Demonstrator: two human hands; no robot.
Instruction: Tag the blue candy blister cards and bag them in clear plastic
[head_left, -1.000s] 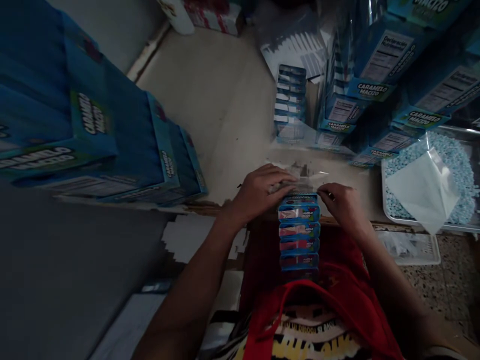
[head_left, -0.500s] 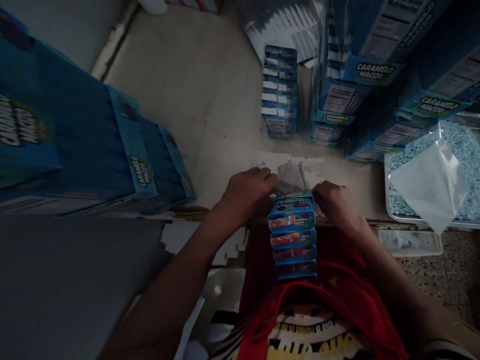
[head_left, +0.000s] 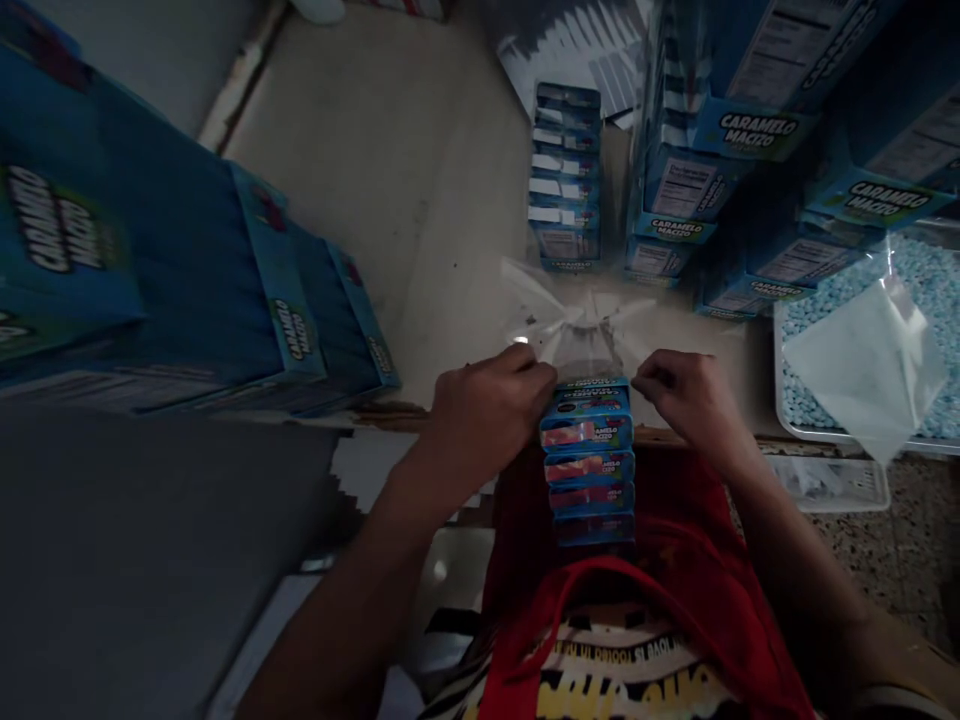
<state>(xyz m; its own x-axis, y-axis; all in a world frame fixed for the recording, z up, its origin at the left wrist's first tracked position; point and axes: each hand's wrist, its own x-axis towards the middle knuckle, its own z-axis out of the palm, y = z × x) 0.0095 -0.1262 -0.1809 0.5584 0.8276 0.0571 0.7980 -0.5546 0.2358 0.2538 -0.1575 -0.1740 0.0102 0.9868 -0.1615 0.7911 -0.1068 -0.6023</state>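
Note:
A row of small blue candy boxes (head_left: 589, 465) lies in front of my body, reaching over the table's front edge. Clear plastic film (head_left: 585, 325) flares out beyond the far end of the row. My left hand (head_left: 495, 405) is closed at the far left corner of the boxes, fingers pinching the film. On the other side, my right hand (head_left: 686, 400) has its fingers curled in a pinch by the far right corner, apparently on the film too. The exact grip points are partly hidden by the fingers.
Stacks of larger blue boxes stand on the left (head_left: 195, 250) and the right (head_left: 757, 130). Another row of small boxes (head_left: 566, 180) stands ahead. At right, a tray (head_left: 784, 400) holds light blue candies with a white sheet (head_left: 874, 350) on top; a plastic basket (head_left: 836, 485) sits lower.
The plastic film, bunched between my hands before, now spreads out wide beyond the boxes. My left hand has turned and come slightly nearer; my right hand has shifted a little to the right.

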